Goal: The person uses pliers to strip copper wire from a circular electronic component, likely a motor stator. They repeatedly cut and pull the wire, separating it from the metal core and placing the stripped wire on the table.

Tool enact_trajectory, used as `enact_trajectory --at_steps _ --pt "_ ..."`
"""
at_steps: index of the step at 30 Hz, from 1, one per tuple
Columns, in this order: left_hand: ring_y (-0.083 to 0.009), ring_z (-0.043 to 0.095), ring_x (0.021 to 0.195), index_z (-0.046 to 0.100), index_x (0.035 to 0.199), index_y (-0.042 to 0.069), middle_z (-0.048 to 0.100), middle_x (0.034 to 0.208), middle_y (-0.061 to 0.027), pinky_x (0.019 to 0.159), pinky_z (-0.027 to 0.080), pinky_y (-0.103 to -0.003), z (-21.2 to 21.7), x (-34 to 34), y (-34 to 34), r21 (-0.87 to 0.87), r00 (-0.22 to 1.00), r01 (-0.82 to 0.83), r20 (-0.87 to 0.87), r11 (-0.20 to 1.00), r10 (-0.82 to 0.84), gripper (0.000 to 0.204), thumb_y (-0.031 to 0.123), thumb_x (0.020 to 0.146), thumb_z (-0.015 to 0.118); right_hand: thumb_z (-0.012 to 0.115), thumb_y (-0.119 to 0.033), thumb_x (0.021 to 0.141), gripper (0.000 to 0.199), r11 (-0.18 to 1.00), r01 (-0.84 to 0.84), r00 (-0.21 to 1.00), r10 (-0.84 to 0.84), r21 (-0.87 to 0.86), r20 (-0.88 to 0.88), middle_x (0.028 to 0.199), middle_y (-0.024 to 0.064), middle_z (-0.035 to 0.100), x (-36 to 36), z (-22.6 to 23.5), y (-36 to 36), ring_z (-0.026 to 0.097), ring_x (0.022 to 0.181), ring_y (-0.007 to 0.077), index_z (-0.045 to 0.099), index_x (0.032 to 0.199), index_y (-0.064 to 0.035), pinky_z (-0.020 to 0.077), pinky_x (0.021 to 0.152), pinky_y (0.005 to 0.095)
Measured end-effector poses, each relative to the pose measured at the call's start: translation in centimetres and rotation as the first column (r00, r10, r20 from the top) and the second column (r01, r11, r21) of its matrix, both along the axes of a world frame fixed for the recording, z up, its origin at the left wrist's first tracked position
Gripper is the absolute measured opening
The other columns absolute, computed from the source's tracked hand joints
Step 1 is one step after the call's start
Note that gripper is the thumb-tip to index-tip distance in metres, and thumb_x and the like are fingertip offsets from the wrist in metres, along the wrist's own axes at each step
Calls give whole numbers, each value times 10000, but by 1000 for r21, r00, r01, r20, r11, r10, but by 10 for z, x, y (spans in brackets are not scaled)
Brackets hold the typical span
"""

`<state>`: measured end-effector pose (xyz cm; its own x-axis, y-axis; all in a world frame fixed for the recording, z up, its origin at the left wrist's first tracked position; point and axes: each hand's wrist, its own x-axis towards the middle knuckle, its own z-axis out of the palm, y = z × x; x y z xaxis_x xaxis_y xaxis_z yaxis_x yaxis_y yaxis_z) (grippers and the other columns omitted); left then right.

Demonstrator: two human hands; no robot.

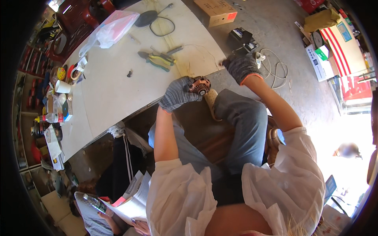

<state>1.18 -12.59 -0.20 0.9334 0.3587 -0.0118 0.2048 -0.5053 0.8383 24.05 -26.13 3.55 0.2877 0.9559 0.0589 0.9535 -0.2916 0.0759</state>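
Fingers of left hand (179, 93) in grey knit glove wrapped round small round reddish-copper motor part with ribbed metal edge (199, 85), held just off near edge of white worktop surface (114, 86), above lap. Part looked worn, rusty-brown, coil-like; finer detail too small to tell. Yellow-handled pliers (157, 59) lay untouched on surface, so work judged early. Right hand (241, 67), gloved, hovered apart over floor, fingers curled loosely, holding nothing visible.
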Motion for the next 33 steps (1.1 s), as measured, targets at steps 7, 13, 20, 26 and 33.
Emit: enact_trajectory --at_steps 7,13,20,26,33 --pt "-241 607 817 594 1020 42 623 885 -112 735 486 -344 -5 11 1 104 992 -31 127 994 17 530 338 632 802 529 -103 872 188 893 19 370 412 450 -833 755 51 622 -52 61 17 498 494 86 663 998 -64 426 443 232" --pt "-196 556 1033 496 1172 -33 573 1086 -178 886 478 -344 -7 -29 8 807 989 -96 143 583 -36 430 216 843 613 591 -106 828 161 981 -195 -52 -15 -5 -999 766 72 631 -89 109 12 554 527 155 652 971 -61 435 470 244" --pt "-209 570 995 498 1155 -41 582 1070 -186 858 493 -345 -7 -37 -33 -383 947 -152 208 911 246 411 179 829 618 592 -121 823 163 807 -513 63 375 292 -925 765 78 628 -121 85 3 559 563 177 653 962 -62 441 513 263" --pt "-220 582 962 500 1140 -48 590 1056 -193 835 506 -346 -23 -51 -42 -501 938 -192 159 844 308 397 146 817 623 593 -134 818 165 749 -565 21 433 346 -901 765 83 625 -132 62 16 564 593 196 653 954 -63 447 550 280" --pt "-232 596 923 502 1123 -56 599 1040 -201 808 522 -347 -29 -54 -30 -541 940 -140 191 829 284 381 109 803 628 594 -149 812 169 731 -575 29 468 368 -883 765 89 622 -144 55 17 569 629 218 654 945 -65 454 593 299"
